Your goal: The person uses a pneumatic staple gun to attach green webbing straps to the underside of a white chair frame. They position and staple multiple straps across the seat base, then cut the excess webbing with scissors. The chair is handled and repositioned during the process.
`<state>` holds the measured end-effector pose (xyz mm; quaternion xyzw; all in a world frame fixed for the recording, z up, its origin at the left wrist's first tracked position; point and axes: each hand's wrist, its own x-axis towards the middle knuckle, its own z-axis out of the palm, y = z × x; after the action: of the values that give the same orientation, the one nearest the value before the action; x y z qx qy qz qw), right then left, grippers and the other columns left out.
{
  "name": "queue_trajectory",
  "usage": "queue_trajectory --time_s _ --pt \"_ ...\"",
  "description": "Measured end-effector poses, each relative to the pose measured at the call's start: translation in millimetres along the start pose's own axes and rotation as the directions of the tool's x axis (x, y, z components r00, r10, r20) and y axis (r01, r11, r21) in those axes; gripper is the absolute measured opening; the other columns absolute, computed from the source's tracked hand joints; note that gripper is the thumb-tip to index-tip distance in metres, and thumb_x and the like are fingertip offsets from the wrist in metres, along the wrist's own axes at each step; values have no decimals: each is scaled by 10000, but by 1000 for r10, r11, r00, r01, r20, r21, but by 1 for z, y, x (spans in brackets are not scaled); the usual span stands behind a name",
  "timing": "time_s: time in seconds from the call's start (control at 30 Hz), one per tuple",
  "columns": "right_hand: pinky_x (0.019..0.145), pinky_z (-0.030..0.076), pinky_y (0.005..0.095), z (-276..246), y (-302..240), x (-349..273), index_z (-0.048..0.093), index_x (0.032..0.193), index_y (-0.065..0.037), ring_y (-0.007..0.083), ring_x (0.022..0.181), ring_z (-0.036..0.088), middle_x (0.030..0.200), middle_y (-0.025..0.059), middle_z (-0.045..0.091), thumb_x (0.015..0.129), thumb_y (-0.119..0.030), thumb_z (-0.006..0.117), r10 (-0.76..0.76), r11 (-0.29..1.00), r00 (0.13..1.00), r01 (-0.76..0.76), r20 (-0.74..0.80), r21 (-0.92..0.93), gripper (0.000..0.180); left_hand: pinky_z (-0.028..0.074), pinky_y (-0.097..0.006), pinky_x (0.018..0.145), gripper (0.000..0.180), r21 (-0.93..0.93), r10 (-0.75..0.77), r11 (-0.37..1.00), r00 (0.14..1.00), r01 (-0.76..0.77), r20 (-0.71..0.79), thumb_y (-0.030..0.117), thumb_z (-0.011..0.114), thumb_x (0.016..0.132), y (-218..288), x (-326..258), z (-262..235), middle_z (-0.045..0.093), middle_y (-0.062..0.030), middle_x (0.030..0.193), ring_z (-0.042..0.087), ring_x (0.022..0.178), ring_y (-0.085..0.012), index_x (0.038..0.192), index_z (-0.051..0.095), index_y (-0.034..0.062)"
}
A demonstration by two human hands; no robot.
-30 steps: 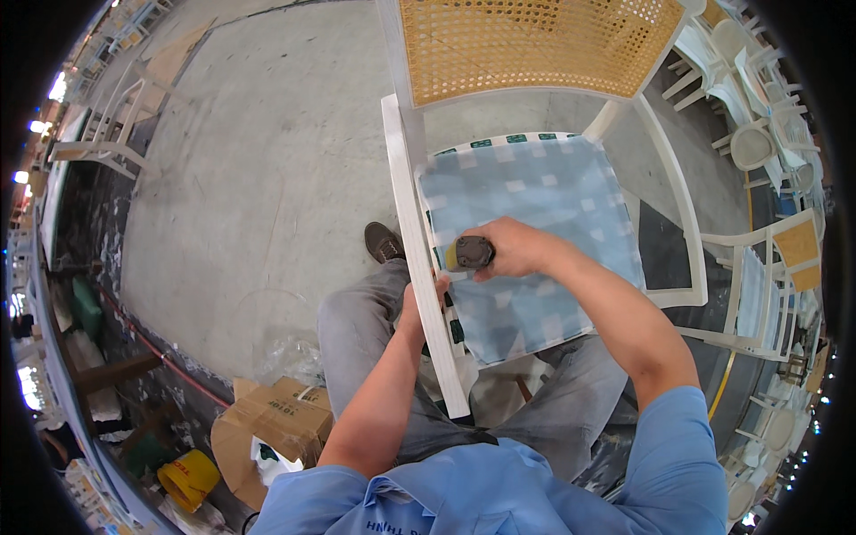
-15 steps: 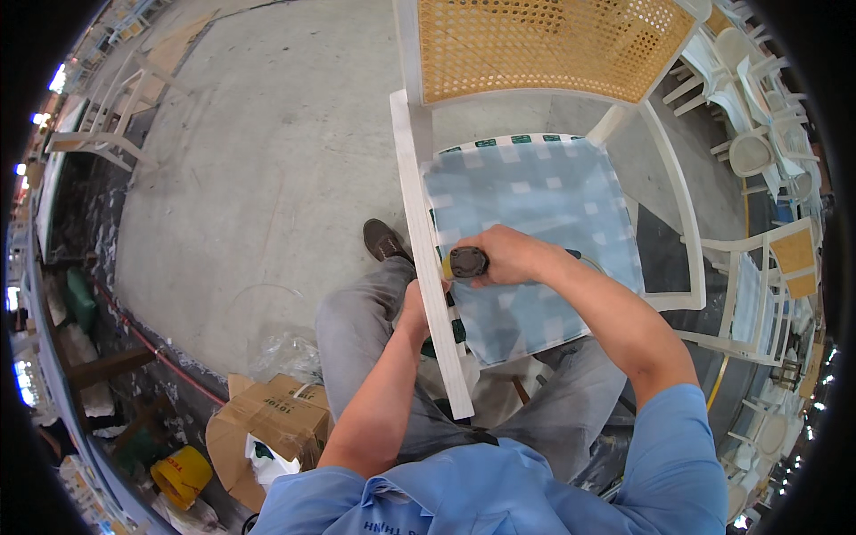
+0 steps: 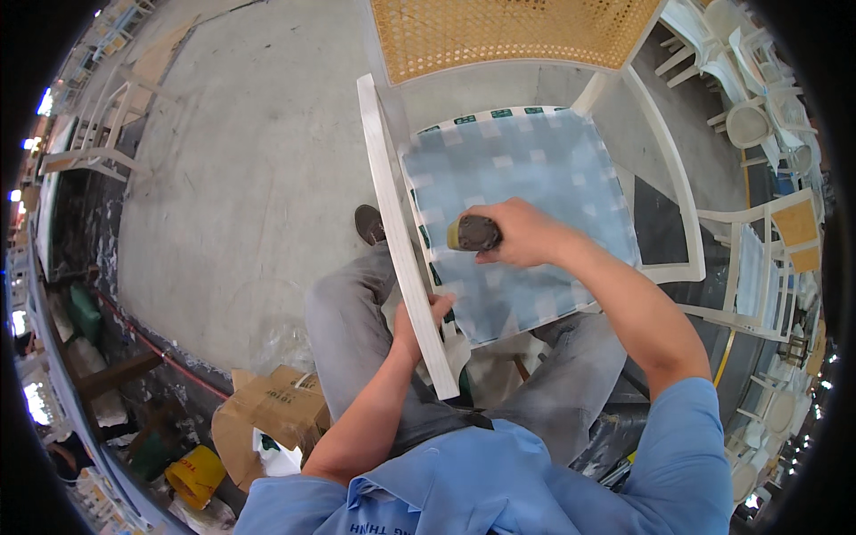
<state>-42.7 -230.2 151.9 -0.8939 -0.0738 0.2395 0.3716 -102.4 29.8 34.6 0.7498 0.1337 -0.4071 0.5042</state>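
Observation:
A white chair frame [image 3: 401,232] with a woven cane back [image 3: 508,36] is tilted before me. Its seat [image 3: 535,196] has a blue-and-white checked cover with green patches along its edge. My right hand [image 3: 522,234] is closed round a power tool [image 3: 475,234] with a dark end and yellowish body, held over the left part of the seat. The tool's tip is hidden beneath it. My left hand [image 3: 424,323] reaches behind the white armrest, beside the seat's near left edge. Its visible fingers stretch toward that edge, and the armrest hides part of the hand.
At my lower left are an opened cardboard box [image 3: 272,410] and a yellow bucket [image 3: 194,477]. Another white chair [image 3: 758,267] stands at the right, with stacked white chairs [image 3: 749,116] behind. A further chair [image 3: 102,147] stands far left.
My right hand and the tool have moved up and right, away from the armrest. My left hand has shifted slightly nearer to me. The chair appears higher and farther left in view.

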Motion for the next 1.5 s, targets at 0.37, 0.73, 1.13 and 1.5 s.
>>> queue_trajectory --time_s 0.37,0.73,1.13,1.5 --pt "951 582 445 38 9 -28 688 1371 -167 380 1076 741 1161 141 793 802 -179 908 42 998 985 -50 168 39 610 494 -344 614 280 -225 -74 971 996 85 59 237 834 944 -29 -2 26 637 -24 750 565 673 -137 942 717 -18" --pt "973 581 434 66 4 -21 700 1370 -183 357 1099 748 1186 131 796 796 -144 910 88 993 953 -107 291 50 613 519 -383 649 310 41 124 992 985 -120 -118 283 805 937 -74 28 39 659 -70 764 628 700 -179 869 666 14" --pt "963 578 439 57 -8 -27 714 1328 -159 364 1114 739 1190 129 794 808 -136 905 102 993 956 -112 275 23 555 534 -423 645 296 -9 76 997 983 -79 -169 216 875 811 -57 20 30 690 -116 667 672 635 -226 768 701 -19" --pt "945 571 452 61 -10 -36 719 1308 -142 373 1100 734 1152 149 790 802 -155 908 103 991 964 -119 247 54 540 580 -390 816 477 -120 6 993 996 -17 -89 146 912 801 -53 13 16 758 -130 1039 721 913 -214 1196 699 -15"
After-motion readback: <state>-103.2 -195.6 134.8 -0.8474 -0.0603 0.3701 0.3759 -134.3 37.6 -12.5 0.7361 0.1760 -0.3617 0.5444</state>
